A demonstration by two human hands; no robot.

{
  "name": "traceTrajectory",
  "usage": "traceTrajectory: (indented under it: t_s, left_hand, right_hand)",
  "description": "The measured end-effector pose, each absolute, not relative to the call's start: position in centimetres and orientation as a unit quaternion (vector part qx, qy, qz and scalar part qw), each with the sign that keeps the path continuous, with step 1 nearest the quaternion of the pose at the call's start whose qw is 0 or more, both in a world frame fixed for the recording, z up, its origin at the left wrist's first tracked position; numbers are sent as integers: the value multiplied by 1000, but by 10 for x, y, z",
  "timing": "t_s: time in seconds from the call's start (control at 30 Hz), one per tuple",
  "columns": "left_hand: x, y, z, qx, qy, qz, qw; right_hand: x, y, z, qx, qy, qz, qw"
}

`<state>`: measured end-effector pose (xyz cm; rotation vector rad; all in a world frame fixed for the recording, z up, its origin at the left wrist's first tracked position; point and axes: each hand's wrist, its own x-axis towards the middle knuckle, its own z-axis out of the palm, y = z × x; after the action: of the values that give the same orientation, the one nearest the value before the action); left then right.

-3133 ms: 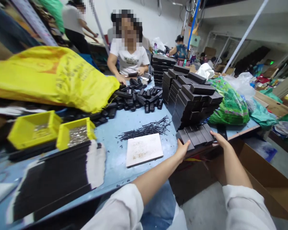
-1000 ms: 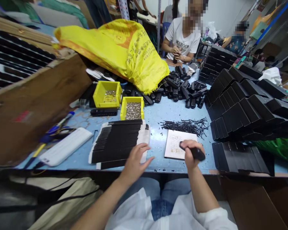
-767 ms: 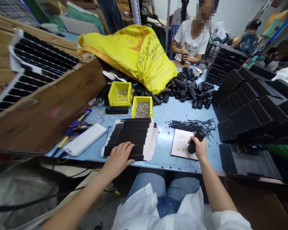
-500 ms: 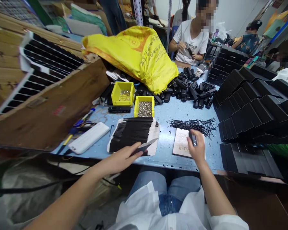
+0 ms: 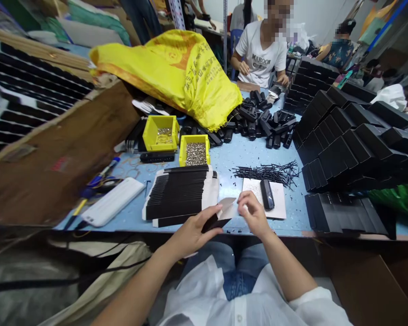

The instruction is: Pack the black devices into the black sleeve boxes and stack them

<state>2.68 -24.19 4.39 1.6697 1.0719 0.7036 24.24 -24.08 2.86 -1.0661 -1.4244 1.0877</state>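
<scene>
**One flat carton blank, pinched at both ends**

One thin black-and-white carton blank (image 5: 221, 216) sits between my hands, just above the near edge of the blue surface (image 5: 238, 156). My left hand (image 5: 193, 231) is clenched on its dark lower end, thumb on top, fingers beneath; my right hand (image 5: 253, 213) pinches the pale flap at the upper end with its fingertips. It looks like light card — stiff along the panels, weak at the scored folds, and likely to crease if squeezed across a panel. I judge the best hold to be at the edges and along the fold lines, with a light grip, since the glossy black face may slide under dry fingers.

Just beyond my left hand lies the fanned stack of flat blanks (image 5: 180, 192). Beside my right hand, a small black device (image 5: 267, 194) rests on a white tile (image 5: 279, 206), apart from my fingers. Farther out are a scatter of thin black pins (image 5: 268, 172), two yellow bins (image 5: 194, 149), and to the right the piled black boxes (image 5: 353, 149). A co-worker (image 5: 263, 56) sits across.
</scene>
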Motion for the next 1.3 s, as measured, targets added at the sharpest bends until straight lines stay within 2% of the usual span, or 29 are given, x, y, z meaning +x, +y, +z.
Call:
traceTrajectory:
  t_s: [0.07,0.13,0.23,0.33,0.47,0.57,0.73,0.87,0.93,1.0,1.07,1.13,1.23,1.3]
  left_hand:
    - [33,-241,51,739,378,286,479]
    - [41,-241,53,752,346,305,471]
    - [49,-241,48,747,375,347,426]
    - [53,-241,44,755,394,331,407]
    - [59,-238,48,744,418,291,433]
    - [65,-236,51,730,420,269,467]
    - [70,-233,52,659,494,337,456]
    - [74,-229,54,599,499,316,540]
    - [76,-228,53,584,489,305,572]
    - [78,-227,49,579,474,306,588]
    - [77,-227,43,559,479,322,595]
    - [73,-225,37,495,503,335,624]
    - [66,-217,28,321,462,328,759]
    - [69,-209,24,196,408,359,816]
  right_hand:
    - [237,-237,22,-427,-471,567,524]
    - [233,-234,18,-400,-405,659,493]
    - [234,-230,14,-378,-358,696,494]
    - [237,-226,10,-406,-392,661,495]
    - [234,-224,4,-416,-392,645,507]
    - [232,-227,8,-431,-449,619,479]
    - [236,-233,31,-360,-622,499,484]
    - [228,-243,38,-412,-551,542,483]
    - [224,-249,37,-440,-548,506,500]
    - [231,-251,36,-425,-618,428,504]
    - [254,-246,35,-391,-717,368,445]
    - [293,-234,35,-405,-789,310,343]
    - [357,-217,33,-473,-830,221,198]
    - [384,-214,33,-478,-831,227,170]
